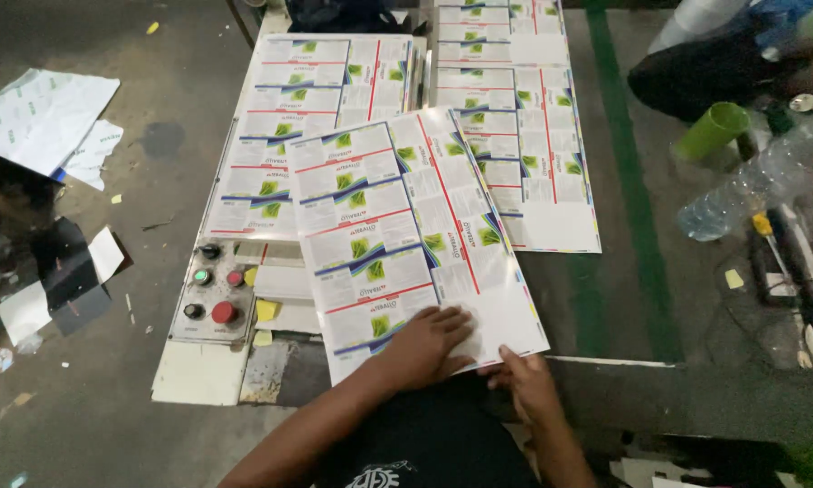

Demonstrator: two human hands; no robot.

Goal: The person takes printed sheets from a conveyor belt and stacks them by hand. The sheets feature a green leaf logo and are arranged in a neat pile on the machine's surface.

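Hands first: I see my left hand [424, 343] pressing flat, fingers spread, on the near end of a printed sheet [406, 226] lying tilted at frame centre. My right hand [528, 384] pinches that sheet's lower right corner between thumb and fingers. Two sheet stacks [515, 117] lie above; a control panel [212, 291] sits lower left.

Left hand [429, 346] lies flat, fingers spread; right hand [528, 381] sits beside it, fingers curled.
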